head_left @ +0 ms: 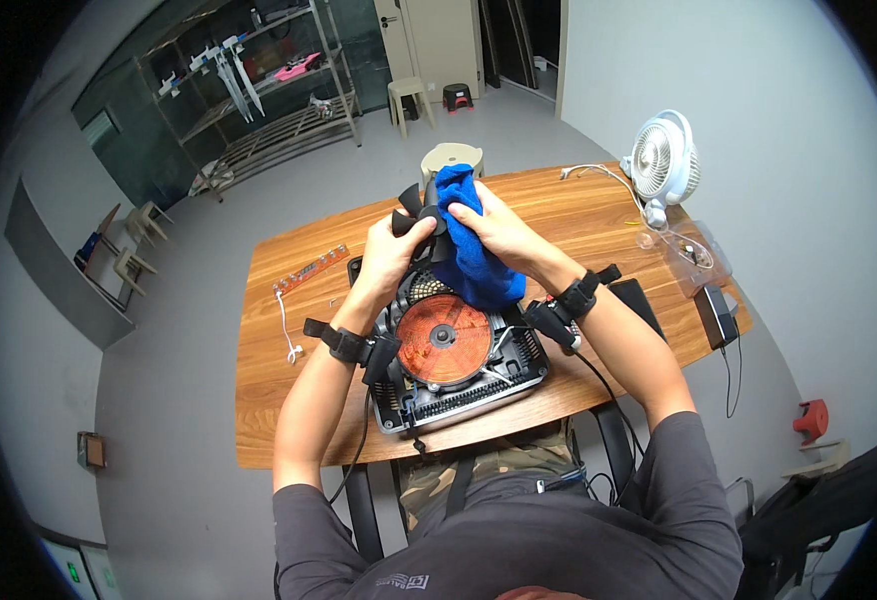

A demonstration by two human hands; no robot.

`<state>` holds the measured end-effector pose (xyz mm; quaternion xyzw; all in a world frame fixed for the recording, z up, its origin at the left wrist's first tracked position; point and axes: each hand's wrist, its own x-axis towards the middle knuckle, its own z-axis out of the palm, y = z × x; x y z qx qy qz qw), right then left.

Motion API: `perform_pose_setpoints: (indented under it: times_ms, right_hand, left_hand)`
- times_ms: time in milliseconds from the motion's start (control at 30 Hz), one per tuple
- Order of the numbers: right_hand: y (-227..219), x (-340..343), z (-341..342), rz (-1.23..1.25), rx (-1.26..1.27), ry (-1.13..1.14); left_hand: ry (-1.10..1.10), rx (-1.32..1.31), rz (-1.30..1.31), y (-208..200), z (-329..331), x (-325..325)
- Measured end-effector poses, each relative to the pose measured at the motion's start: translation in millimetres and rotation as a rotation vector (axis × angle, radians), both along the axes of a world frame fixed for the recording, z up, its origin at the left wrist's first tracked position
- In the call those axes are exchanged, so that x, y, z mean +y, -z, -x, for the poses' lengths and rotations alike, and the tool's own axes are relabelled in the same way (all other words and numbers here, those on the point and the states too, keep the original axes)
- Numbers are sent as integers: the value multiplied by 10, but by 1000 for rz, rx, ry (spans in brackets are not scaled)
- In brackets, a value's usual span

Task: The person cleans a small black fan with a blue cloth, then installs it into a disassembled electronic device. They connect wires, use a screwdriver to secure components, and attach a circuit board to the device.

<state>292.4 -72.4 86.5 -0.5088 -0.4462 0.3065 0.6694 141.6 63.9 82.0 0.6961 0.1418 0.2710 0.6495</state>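
Wood-grain bench (277, 405) fills mid-view, grey floor (184, 400) beyond, white desk fan (662, 160) at 2 o'clock. Black fan rotor (411, 201) is held up at 12, past the opened appliance (459, 408). L hand (389, 250): grip closed on rotor, thumb nr hub. R hand (501, 230): grip clenched on blue cloth (479, 265), bunched up against rotor's 3 o'clock side. Rotor looks like moulded plastic, so prob. light & stiff, maybe slick; blades thin, could crack if bent, so best hold = hub. Cloth prob. soft & limp; take it anywhere. Textures: rotor dark w/ broad curved blades; cloth fuzzy, creased; coil (424, 350) at 6 from rotor flat, round, copper-orange; appliance dark, boxy, w/ ribbed edge.
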Motion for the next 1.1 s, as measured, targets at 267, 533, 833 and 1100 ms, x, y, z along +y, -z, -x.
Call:
perform_pose_setpoints:
  times_ms: [267, 533, 833, 1100]
  right_hand:
    - [60, 47, -55, 50, 20, 47]
    - [88, 78, -242, 83, -129, 275]
    - [-226, -263, -1515, -17, -618, 835]
    - [-98, -615, -2077, 2, -1085, 928]
  left_hand:
    - [7, 21, 44, 6, 60, -102]
    - [-55, -6, 151, 77, 67, -58]
    - [-146, 4, -214, 140, 241, 341]
    - [-165, -26, -199, 92, 318, 389]
